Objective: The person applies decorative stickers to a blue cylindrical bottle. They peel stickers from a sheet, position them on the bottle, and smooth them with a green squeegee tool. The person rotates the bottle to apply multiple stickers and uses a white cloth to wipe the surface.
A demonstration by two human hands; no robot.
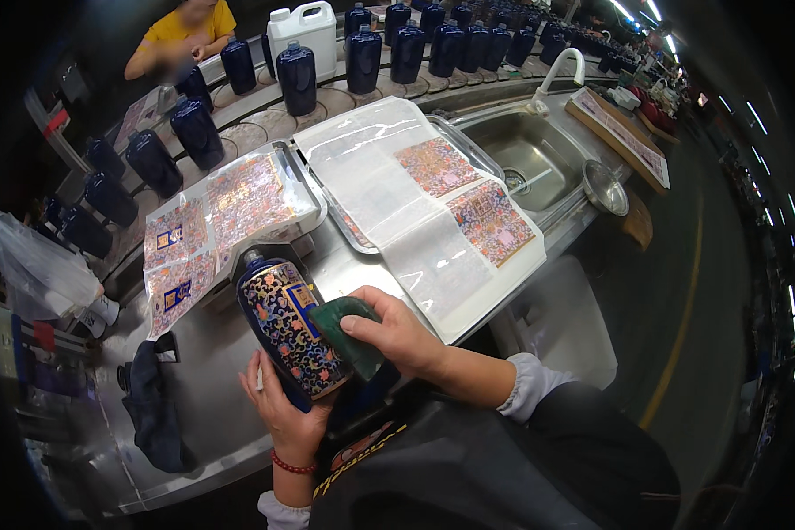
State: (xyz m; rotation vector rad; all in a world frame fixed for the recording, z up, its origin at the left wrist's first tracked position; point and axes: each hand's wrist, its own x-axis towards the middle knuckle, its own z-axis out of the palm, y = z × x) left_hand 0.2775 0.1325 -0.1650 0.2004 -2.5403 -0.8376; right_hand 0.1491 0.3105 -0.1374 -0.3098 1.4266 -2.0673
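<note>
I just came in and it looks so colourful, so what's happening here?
A person's left hand holds a shiny dark blue bottle with a flowery front. The right hand holds a flat dark green tool against that front. Behind the bottle lie flower-printed sheets and, to their right, whitish sheets with flowery rectangles. Farther back stand plain dark blue bottles, and another person in a yellow top is there too.

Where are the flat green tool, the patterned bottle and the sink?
Flat green tool [344, 340]: head view, middle of its face.
Patterned bottle [284, 325]: head view, front of its decorated body.
Sink [532, 146]: head view, bare inside of its basin.
</note>
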